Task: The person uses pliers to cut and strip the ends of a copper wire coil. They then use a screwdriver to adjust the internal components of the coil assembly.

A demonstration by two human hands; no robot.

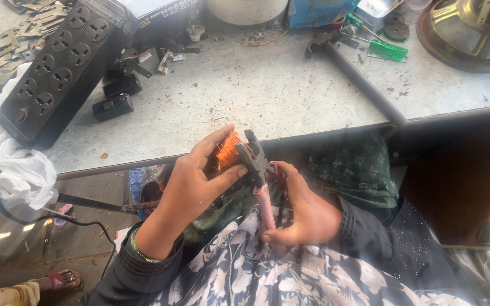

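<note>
Gripping the orange copper-wire coil (229,151) in our left hand (191,184) just below the grey bench (267,90) edge, our right hand (307,212) squeezes pink-handled steel pliers (258,170) against it. The fine windings look fragile, so we'd hold the coil's sides.

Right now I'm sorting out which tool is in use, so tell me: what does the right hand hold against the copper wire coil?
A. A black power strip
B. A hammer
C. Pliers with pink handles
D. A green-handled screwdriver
C: the right hand grips pink-handled pliers whose head meets the orange copper coil, which the left hand holds.
</note>
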